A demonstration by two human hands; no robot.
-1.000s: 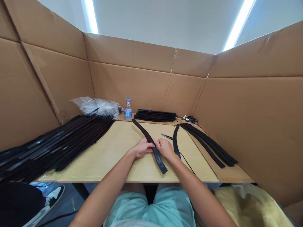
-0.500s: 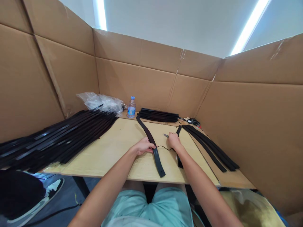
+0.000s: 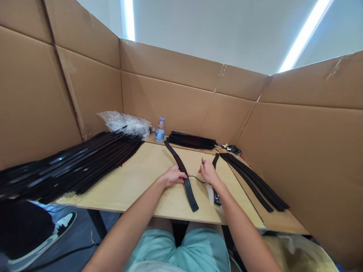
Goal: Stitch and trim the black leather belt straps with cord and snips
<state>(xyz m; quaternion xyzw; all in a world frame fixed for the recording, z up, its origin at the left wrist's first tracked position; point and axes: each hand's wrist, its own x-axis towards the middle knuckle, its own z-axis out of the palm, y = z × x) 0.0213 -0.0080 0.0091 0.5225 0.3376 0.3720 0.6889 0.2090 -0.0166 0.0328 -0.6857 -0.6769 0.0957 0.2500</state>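
A long black strap (image 3: 178, 163) lies across the middle of the wooden table (image 3: 136, 181), running from the back toward me. My left hand (image 3: 173, 176) presses down on it, fingers curled over its edge. A thin black thread (image 3: 195, 177) runs from the strap to my right hand (image 3: 208, 172), which is closed round small scissors (image 3: 202, 161) whose tip points up. A second black strap (image 3: 215, 177) lies just right of that hand.
A large stack of black straps (image 3: 70, 166) fills the left side. More straps lie at the back (image 3: 193, 139) and along the right (image 3: 252, 177). A water bottle (image 3: 160, 130) and a plastic bag (image 3: 124, 122) stand at the back. Cardboard walls (image 3: 306, 151) enclose the table.
My right hand left the strap, reached to the scissors on the table and lifted them. The left hand stayed on the strap. The camera tilted up slightly.
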